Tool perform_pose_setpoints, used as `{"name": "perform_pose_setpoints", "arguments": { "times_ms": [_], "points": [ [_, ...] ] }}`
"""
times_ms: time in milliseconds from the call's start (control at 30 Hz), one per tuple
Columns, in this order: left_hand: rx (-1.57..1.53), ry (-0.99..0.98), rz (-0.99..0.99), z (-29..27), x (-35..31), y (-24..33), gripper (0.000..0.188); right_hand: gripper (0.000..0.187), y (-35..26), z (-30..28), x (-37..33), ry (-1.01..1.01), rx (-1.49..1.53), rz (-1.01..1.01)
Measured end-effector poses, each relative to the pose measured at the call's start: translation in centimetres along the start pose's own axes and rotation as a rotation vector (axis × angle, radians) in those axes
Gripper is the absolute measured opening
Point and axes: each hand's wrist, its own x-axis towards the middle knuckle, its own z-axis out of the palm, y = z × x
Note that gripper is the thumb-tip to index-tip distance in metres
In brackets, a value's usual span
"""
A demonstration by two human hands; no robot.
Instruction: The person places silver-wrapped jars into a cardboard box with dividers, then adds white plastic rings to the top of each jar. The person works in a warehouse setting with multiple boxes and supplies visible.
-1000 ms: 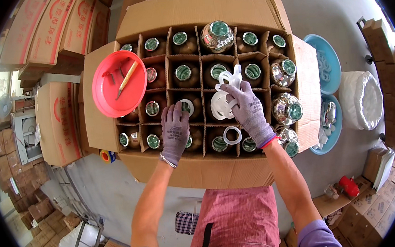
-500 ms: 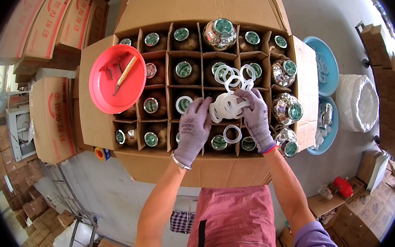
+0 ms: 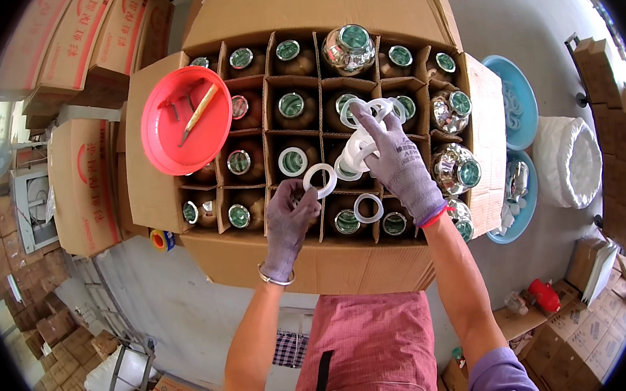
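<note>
Head view shows the gloved left hand (image 3: 287, 227) pinching one white ring (image 3: 320, 180) between its fingertips, over a jar (image 3: 240, 216) in the divided carton (image 3: 327, 7). Right hand (image 3: 399, 163) is closed around a bunch of rings (image 3: 364, 129) above the carton's middle cells. Red bowl (image 3: 186, 121) sits on the carton's left side.

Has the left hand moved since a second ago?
Yes. The left hand has shifted right and nearer across the box, now pinching one white ring.
</note>
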Motion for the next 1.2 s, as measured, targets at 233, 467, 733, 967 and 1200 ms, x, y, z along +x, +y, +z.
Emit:
{"name": "perform_pose_setpoints", "arguments": {
  "times_ms": [233, 467, 733, 967, 1200],
  "points": [
    [-0.489, 0.179, -0.276, 1.7, -2.5, 0.2, 0.025, 0.041, -0.5, -0.1, -1.5, 0.145, -0.31, -0.079],
    [-0.723, 0.066, -0.382, 0.9, -2.9, -0.9, 0.025, 0.018, -0.4, 0.1, -3.2, 0.399, -0.155, -0.246],
    [-0.666, 0.005, -0.332, 0.3, -3.4, -0.3, 0.031, 0.02, -4.6, 1.2, -7.3, -0.104, 0.364, -0.069],
    [-0.574, -0.013, -0.306, 0.2, -5.8, 0.7, 0.031, 0.01, -5.0, 3.5, -9.5, -0.019, 0.35, 0.001],
    [-0.35, 0.087, -0.203, -0.5, -8.3, 0.7, 0.035, 0.015, -5.6, 3.2, -10.5, -0.015, 0.155, -0.069]
  ]
}}
